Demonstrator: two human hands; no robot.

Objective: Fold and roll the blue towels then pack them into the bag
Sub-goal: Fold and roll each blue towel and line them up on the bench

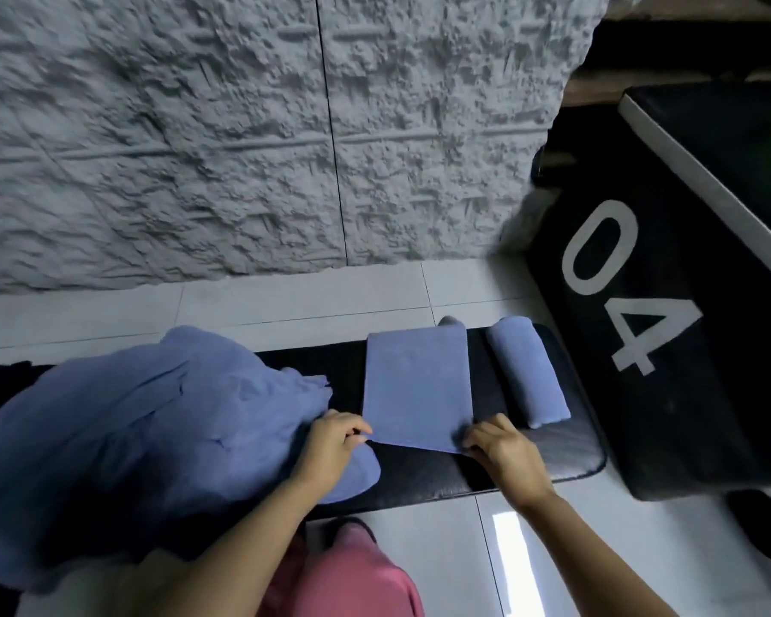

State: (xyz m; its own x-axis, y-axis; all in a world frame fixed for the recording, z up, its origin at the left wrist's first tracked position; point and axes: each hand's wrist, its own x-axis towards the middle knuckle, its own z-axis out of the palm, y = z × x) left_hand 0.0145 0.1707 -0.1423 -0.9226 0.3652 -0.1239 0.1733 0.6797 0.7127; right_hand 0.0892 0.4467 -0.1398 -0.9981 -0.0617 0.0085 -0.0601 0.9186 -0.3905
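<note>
A folded blue towel (415, 385) lies flat as a narrow rectangle on the black padded bench (566, 452). My left hand (330, 443) pinches its near left corner, and my right hand (499, 443) pinches its near right corner. To the right of it a rolled blue towel (526, 371) rests on the bench. A loose heap of blue towels (130, 429) covers the bench's left part. No bag is recognisable in view.
A large black box marked "04" (668, 331) stands close to the bench's right end. A rough grey wall (241, 135) rises behind, above white floor tiles (312, 305). My pink-trousered leg (352, 581) is below the bench's front edge.
</note>
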